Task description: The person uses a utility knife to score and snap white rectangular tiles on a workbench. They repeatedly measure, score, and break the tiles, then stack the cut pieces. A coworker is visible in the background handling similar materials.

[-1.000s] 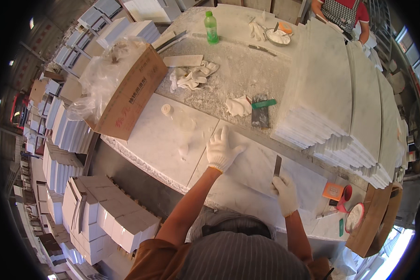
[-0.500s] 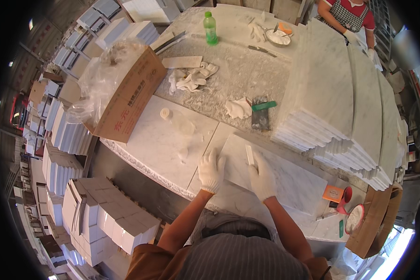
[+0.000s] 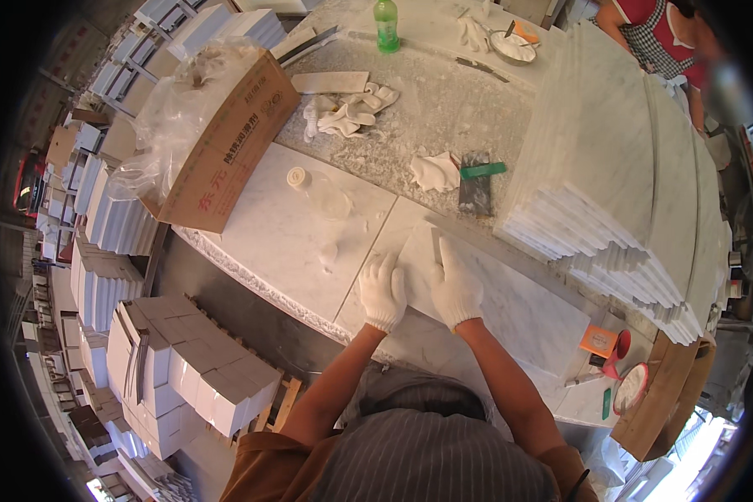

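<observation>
Standing by the bench: pale marble slab (image 3: 519, 309) lies flat on the bench top (image 3: 268, 197), right in front of the worker, long side slanting away to the right. Left hand (image 3: 382, 291) is gloved, palm down, fingers out and holding nothing, at the slab's left end; I read that as steadying. Can't tell whether fingertips press slab or bench. Right hand (image 3: 456, 289), also gloved, is over the slab, closed round a thin blade (image 3: 435, 245). Blade is nearly edge-on, index finger along it, likely for control. Clear bottle (image 3: 326, 199) lies left of the hands, out of the way. Orange box (image 3: 598, 340), red cup (image 3: 617, 355) and white-filled bowl (image 3: 631, 390) sit off the slab's right end, presumably to stay within reach.
</observation>
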Motion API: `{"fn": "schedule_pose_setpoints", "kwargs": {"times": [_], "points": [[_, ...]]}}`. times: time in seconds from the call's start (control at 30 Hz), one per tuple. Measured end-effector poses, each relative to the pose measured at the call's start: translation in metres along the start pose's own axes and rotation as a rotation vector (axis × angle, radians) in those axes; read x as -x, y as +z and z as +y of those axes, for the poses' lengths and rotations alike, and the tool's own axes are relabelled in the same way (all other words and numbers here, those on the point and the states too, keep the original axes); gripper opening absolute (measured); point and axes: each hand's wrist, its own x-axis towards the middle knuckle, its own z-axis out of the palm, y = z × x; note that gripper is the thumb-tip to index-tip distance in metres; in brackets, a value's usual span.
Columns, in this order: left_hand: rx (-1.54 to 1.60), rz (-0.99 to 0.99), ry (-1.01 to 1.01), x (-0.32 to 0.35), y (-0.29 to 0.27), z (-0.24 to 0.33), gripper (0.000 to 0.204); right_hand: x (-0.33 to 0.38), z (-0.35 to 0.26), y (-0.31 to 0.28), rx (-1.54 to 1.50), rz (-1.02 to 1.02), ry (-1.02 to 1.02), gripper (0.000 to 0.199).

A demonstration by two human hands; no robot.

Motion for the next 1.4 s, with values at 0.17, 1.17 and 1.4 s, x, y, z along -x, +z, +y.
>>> {"fn": "schedule_pose_setpoints", "kwargs": {"times": [0.17,1.17,1.4], "points": [[0.016,0.001,0.012,0.0,0.001,-0.001,0.032,-0.003,-0.005,0.0,-0.002,0.005,-0.006,0.052],[-0.009,0.006,0.045,-0.002,0.001,-0.001,0.031,0.006,-0.014,0.002,-0.056,-0.044,0.134,0.053],[-0.024,-0.017,0.028,-0.001,0.0,-0.003,0.031,-0.002,-0.013,0.016,-0.028,0.005,0.074,0.055]]}}
